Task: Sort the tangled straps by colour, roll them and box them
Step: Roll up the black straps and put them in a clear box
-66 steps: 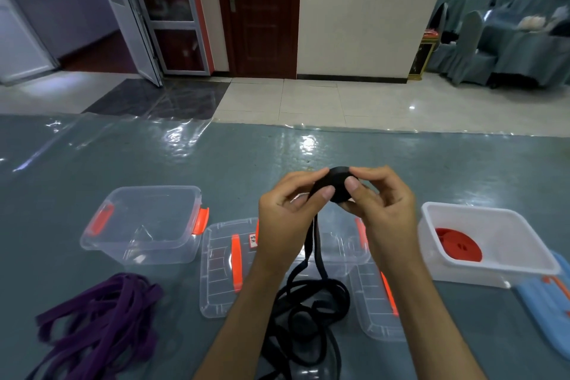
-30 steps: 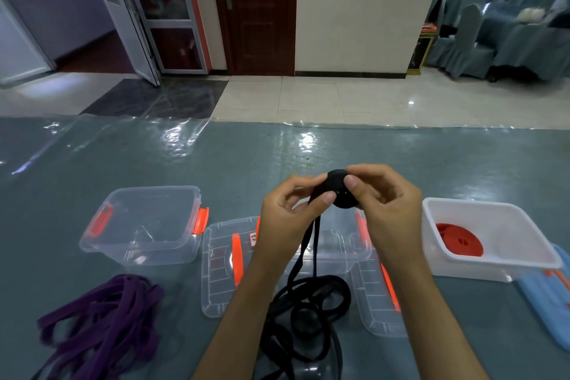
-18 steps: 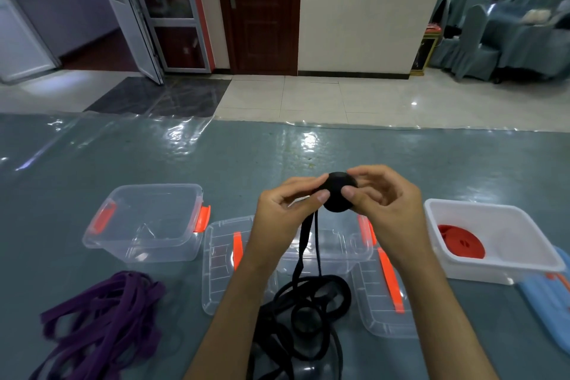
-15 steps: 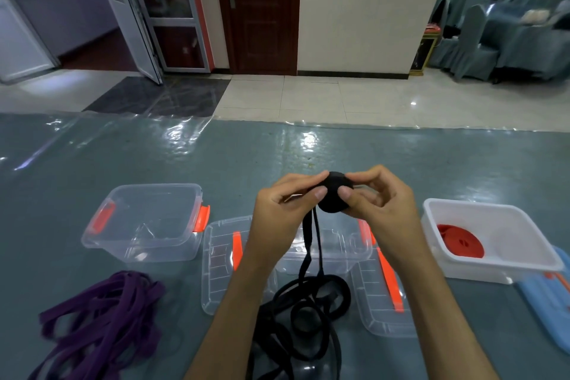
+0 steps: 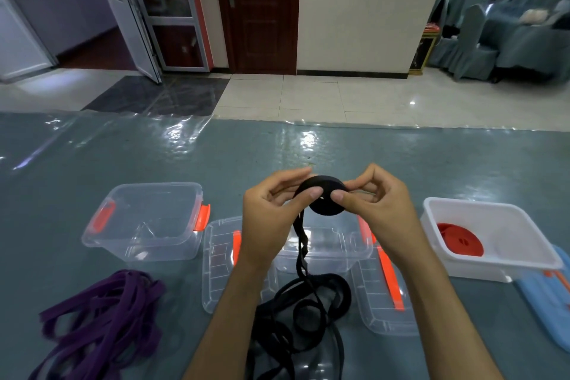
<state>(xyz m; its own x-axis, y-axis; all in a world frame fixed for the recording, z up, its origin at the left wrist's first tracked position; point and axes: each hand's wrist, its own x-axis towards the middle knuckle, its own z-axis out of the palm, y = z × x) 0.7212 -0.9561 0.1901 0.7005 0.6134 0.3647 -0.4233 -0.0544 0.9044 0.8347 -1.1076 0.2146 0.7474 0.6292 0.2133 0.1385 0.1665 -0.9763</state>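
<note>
A black strap roll (image 5: pixel 326 206) is held in the air above the table's middle, pinched between my left hand (image 5: pixel 271 210) and my right hand (image 5: pixel 374 210), thumbs on its near face. Its loose tail hangs down to a tangled black strap pile (image 5: pixel 303 308) at the near edge. A purple strap pile (image 5: pixel 101 321) lies at the near left. A rolled red strap (image 5: pixel 459 242) sits inside the white box (image 5: pixel 524 256) on the right.
A clear box with orange latches (image 5: pixel 145 222) stands left. Another clear box (image 5: pixel 327 251) sits under my hands, with two clear lids (image 5: pixel 220 259) (image 5: pixel 382 311) beside it. A blue lid (image 5: pixel 546 296) lies at the far right. Beyond the table edge is tiled floor.
Both hands have kept turning the black roll in place; it has grown slightly and more of the tail has been wound up. The rest of the table is unchanged.
</note>
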